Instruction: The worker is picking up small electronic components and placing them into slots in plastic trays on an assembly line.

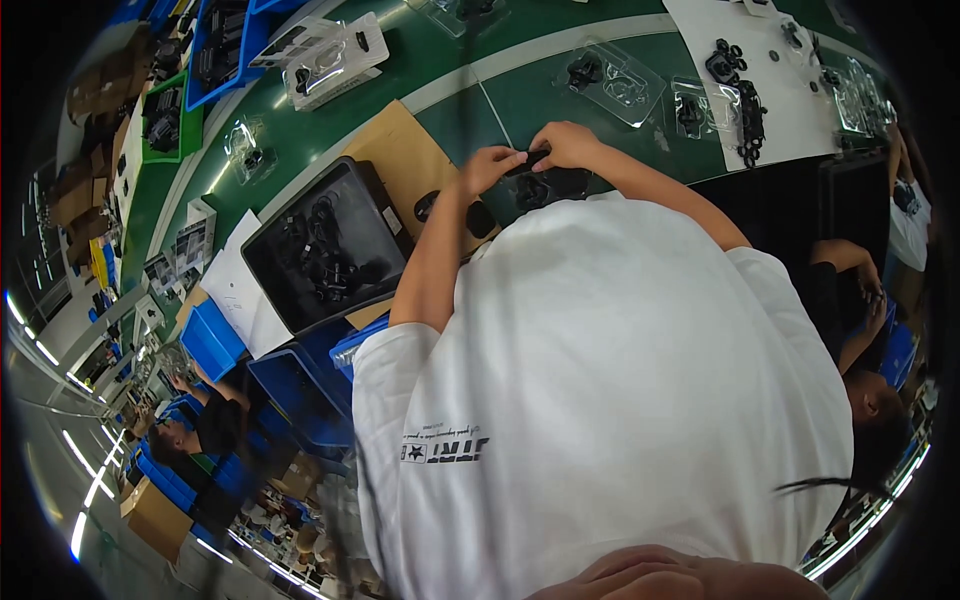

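My left hand (490,168) and my right hand (566,146) meet over the near edge of the green work surface. Pinched between the fingertips of both is a small black part (536,159), partly covered by the fingers, so its kind is unclear. Just below the hands, close to my white shirt, lie more dark pieces (548,188), blurred against the dark ground. By my left forearm, a black bin (275,250) holds a tangled heap of black cables and parts (328,255). Small black items (427,205) lie on brown cardboard (400,140) next to that forearm.
Clear plastic blister trays (625,90) with black parts lie beyond my hands. At right, a white sheet (790,110) carries several black pieces. Blue bins (212,338) and a green bin (170,118) stand leftward. Co-workers (205,425) sit on both sides.
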`<state>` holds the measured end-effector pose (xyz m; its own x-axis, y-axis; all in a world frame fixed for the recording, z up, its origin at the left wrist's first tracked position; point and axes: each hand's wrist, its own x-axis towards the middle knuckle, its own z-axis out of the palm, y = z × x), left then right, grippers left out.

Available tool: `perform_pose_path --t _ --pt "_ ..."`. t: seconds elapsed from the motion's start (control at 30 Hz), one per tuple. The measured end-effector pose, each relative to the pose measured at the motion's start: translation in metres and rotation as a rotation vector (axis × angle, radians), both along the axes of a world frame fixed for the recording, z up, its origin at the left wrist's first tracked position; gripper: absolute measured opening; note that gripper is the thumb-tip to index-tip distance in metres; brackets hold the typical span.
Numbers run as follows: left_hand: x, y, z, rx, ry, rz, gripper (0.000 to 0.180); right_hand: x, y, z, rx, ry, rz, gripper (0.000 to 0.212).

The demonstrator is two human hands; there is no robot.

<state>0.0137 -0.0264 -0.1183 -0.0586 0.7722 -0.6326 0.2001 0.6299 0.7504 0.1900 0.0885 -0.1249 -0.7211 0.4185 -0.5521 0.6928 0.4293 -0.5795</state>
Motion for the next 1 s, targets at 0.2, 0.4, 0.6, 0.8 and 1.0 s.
perform_pose_path --t 0.2,0.4,0.6,0.8,1.0 --pt "0.003 -0.003 -0.026 0.001 -0.046 0.098 0.021 0.001 -0.003 0.0 0.006 0.053 0.014 0.037" --pt "0.017 -0.008 -0.04 0.087 -0.006 0.194 0.017 0.012 0.007 -0.011 -0.11 0.19 0.041 0.036" --pt "0.021 -0.013 -0.042 0.126 -0.011 0.239 0.015 0.009 0.013 -0.016 -0.18 0.208 0.085 0.031" --pt "0.031 -0.018 -0.022 0.193 0.113 0.223 0.02 0.01 -0.021 -0.007 0.296 0.2 -0.037 0.027" --pt "0.027 -0.023 -0.005 0.581 0.392 -0.025 0.021 0.008 -0.011 -0.003 0.138 0.22 -0.06 0.024"
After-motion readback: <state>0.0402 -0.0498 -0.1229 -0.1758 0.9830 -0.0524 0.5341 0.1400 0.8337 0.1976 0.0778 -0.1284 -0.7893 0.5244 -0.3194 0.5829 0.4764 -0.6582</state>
